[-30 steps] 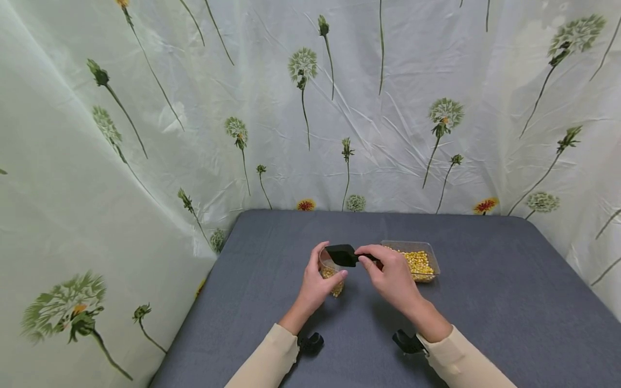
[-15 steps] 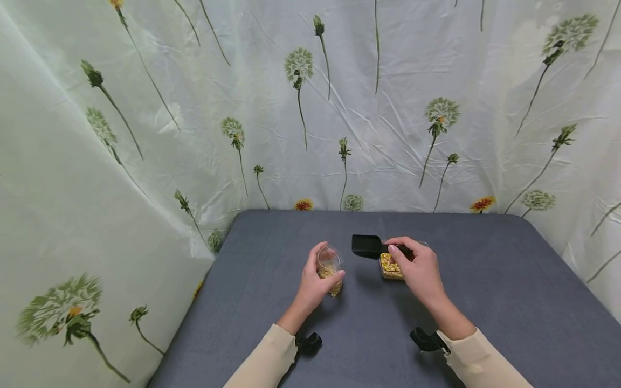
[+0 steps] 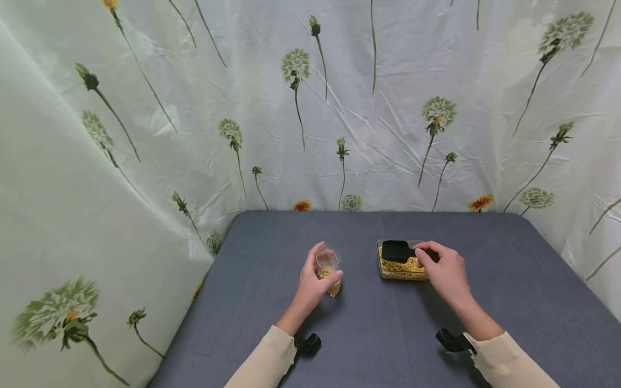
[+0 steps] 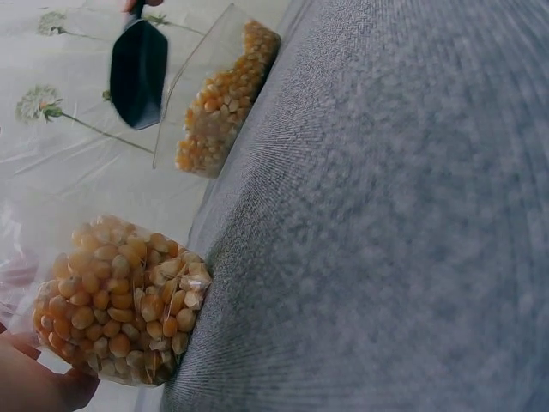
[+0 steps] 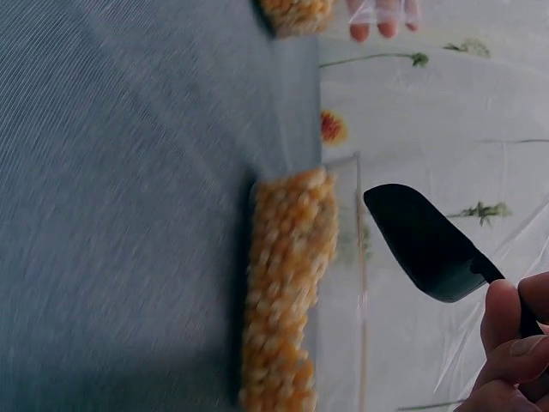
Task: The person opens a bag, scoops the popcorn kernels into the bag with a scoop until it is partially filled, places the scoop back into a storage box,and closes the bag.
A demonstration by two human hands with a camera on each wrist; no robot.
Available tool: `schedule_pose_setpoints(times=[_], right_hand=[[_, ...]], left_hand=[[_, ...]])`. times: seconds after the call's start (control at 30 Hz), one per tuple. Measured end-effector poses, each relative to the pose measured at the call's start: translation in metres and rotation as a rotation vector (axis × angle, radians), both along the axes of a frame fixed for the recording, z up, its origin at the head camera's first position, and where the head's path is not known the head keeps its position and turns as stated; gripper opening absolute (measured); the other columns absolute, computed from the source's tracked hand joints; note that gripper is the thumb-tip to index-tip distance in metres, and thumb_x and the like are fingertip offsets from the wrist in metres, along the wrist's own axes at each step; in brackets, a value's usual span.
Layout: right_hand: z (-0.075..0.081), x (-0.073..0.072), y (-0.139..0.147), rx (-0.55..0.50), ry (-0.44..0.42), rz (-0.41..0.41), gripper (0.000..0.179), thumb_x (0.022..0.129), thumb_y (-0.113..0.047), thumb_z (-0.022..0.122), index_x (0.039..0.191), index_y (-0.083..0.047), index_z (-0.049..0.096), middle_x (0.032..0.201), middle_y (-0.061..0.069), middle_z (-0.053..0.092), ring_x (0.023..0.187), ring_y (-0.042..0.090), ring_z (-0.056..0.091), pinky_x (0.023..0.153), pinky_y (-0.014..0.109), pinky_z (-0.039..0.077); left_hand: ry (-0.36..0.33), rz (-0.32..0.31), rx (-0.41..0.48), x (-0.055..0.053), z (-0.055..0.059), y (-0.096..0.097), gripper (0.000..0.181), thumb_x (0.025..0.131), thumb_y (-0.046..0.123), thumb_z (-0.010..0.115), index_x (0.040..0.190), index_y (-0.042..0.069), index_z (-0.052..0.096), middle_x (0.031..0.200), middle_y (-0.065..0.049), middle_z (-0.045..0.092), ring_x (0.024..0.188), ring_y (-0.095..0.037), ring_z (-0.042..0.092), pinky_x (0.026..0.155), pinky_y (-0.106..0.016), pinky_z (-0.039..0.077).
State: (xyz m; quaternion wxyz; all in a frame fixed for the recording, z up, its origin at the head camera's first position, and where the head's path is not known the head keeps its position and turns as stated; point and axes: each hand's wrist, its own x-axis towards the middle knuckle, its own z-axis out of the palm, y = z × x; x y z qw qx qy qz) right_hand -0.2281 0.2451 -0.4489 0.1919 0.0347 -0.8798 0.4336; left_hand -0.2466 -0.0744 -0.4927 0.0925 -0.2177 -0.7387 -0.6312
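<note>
My left hand (image 3: 312, 277) grips a clear plastic bag (image 3: 328, 264) partly filled with yellow corn kernels (image 4: 120, 296). The bag stands on the table with its mouth open at the top. In my right hand (image 3: 443, 269) is the handle of a black scoop (image 3: 396, 251), its blade pointing left. The scoop hangs above a clear rectangular container (image 3: 404, 275) of corn kernels. In the right wrist view the scoop's blade (image 5: 425, 245) is just over the container's rim, and no kernels show on it.
The grey table (image 3: 271, 280) stretches around both hands. A white curtain (image 3: 194, 108) with a dandelion print hangs behind the table and along its left side. Black wrist straps with cameras (image 3: 308, 345) sit below each hand.
My right hand has carried the scoop rightward, from over the bag's mouth to above the container. My left hand stays around the bag in nearly the same place.
</note>
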Motion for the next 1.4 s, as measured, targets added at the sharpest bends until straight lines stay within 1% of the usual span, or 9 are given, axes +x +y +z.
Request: schedule_pose_setpoints(times=[0.1, 0.2, 0.47, 0.67, 0.93, 1.03, 1.17, 1.3, 1.4], right_hand=[[-0.003, 0.0, 0.008, 0.033, -0.025, -0.017, 0.02, 0.102, -0.028, 0.061, 0.106, -0.012, 0.073, 0.077, 0.009, 0.067, 0.056, 0.019, 0.054, 0.048, 0.031, 0.042], [-0.005, 0.001, 0.015, 0.061, -0.046, -0.023, 0.021, 0.103, -0.026, 0.061, 0.106, -0.01, 0.073, 0.076, 0.009, 0.067, 0.059, 0.021, 0.057, 0.05, 0.032, 0.042], [-0.002, 0.0, 0.031, 0.134, -0.091, -0.036, 0.026, 0.104, -0.028, 0.058, 0.109, -0.007, 0.072, 0.078, 0.009, 0.069, 0.061, 0.019, 0.057, 0.052, 0.033, 0.041], [-0.001, 0.0, 0.037, 0.161, -0.108, -0.048, 0.028, 0.104, -0.03, 0.057, 0.108, -0.006, 0.072, 0.074, 0.008, 0.067, 0.054, 0.018, 0.049, 0.052, 0.033, 0.036], [-0.009, -0.005, 0.034, 0.165, -0.141, -0.036, 0.029, 0.103, -0.029, 0.058, 0.109, -0.005, 0.073, 0.073, 0.005, 0.068, 0.054, 0.017, 0.049, 0.053, 0.032, 0.035], [-0.011, -0.007, 0.029, 0.105, -0.183, -0.037, 0.03, 0.103, -0.029, 0.059, 0.111, -0.003, 0.072, 0.073, 0.005, 0.069, 0.059, 0.019, 0.054, 0.055, 0.032, 0.036], [-0.014, -0.01, 0.021, 0.031, -0.231, -0.041, 0.033, 0.103, -0.028, 0.059, 0.114, 0.0, 0.071, 0.074, 0.006, 0.07, 0.066, 0.023, 0.06, 0.057, 0.032, 0.039], [-0.016, -0.012, 0.012, 0.033, -0.242, -0.054, 0.031, 0.103, -0.026, 0.059, 0.113, 0.001, 0.071, 0.073, 0.006, 0.069, 0.059, 0.021, 0.055, 0.054, 0.032, 0.038], [-0.016, -0.014, 0.005, 0.05, -0.247, -0.044, 0.03, 0.103, -0.025, 0.059, 0.112, 0.0, 0.072, 0.073, 0.006, 0.069, 0.056, 0.018, 0.05, 0.054, 0.033, 0.036]], left_hand=[[0.0, -0.009, 0.004, 0.007, 0.011, 0.0, 0.073, 0.091, 0.007, 0.074, 0.152, 0.004, 0.034, 0.135, -0.025, 0.055, 0.127, -0.036, 0.051, 0.098, -0.047, 0.04], [-0.011, -0.013, 0.01, 0.009, 0.013, 0.0, 0.073, 0.091, 0.007, 0.074, 0.152, 0.004, 0.034, 0.136, -0.026, 0.055, 0.127, -0.037, 0.051, 0.099, -0.049, 0.039], [-0.03, -0.023, 0.015, 0.007, 0.011, -0.002, 0.072, 0.092, 0.009, 0.074, 0.152, 0.004, 0.033, 0.138, -0.024, 0.053, 0.13, -0.036, 0.049, 0.1, -0.052, 0.039], [-0.044, -0.017, 0.024, 0.007, 0.011, -0.001, 0.073, 0.092, 0.008, 0.074, 0.152, 0.005, 0.033, 0.139, -0.022, 0.053, 0.131, -0.035, 0.049, 0.1, -0.053, 0.039], [-0.006, -0.01, 0.024, 0.008, 0.011, 0.0, 0.07, 0.091, 0.004, 0.074, 0.15, 0.005, 0.036, 0.136, -0.024, 0.055, 0.128, -0.039, 0.05, 0.098, -0.047, 0.042], [0.002, -0.012, 0.021, 0.006, 0.009, 0.0, 0.07, 0.091, 0.004, 0.074, 0.15, 0.005, 0.036, 0.136, -0.025, 0.055, 0.127, -0.04, 0.05, 0.097, -0.043, 0.043], [-0.004, -0.003, 0.028, -0.002, -0.005, 0.0, 0.072, 0.091, 0.005, 0.074, 0.152, 0.008, 0.035, 0.137, -0.022, 0.055, 0.128, -0.039, 0.05, 0.096, -0.04, 0.044], [-0.006, 0.006, 0.027, -0.011, -0.019, 0.0, 0.073, 0.091, 0.007, 0.074, 0.152, 0.013, 0.035, 0.138, -0.016, 0.056, 0.128, -0.034, 0.051, 0.097, -0.04, 0.044], [-0.006, 0.004, 0.029, -0.012, -0.021, -0.001, 0.072, 0.091, 0.012, 0.075, 0.152, 0.017, 0.037, 0.138, -0.01, 0.057, 0.128, -0.028, 0.052, 0.098, -0.039, 0.044]])
